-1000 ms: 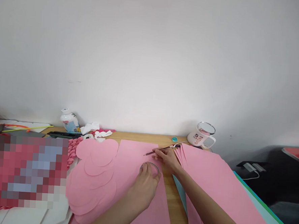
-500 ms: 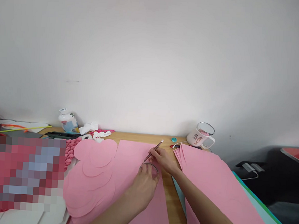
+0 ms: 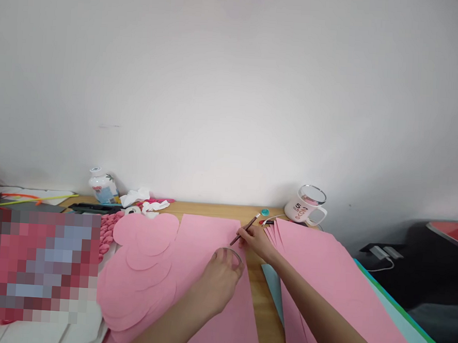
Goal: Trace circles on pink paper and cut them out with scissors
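My left hand [image 3: 221,277] presses a round thing with a thin grey rim [image 3: 236,254] onto a pink paper sheet [image 3: 199,242], its fingers curled over it; most of that round thing is hidden under the hand. A dark pencil with a pale end [image 3: 251,222] is pinched in my right hand [image 3: 256,241], just beyond the ring at the sheet's right edge. The pencil slants down to the left, its point over the pink sheet. To the left lies an overlapping pile of pink paper circles [image 3: 136,290].
More pink sheets [image 3: 324,270] fan out at the right over blue and green ones. Against the wall stand a white mug [image 3: 302,209] and a white bottle [image 3: 103,187]. Crumpled tissue [image 3: 136,197] and chunky pink yarn [image 3: 109,231] lie left. A small teal disc [image 3: 265,212] sits behind.
My right hand has moved right with the pencil, and the pencil's point has shifted from the ring's left side to its upper right. The left hand stays on the round thing.
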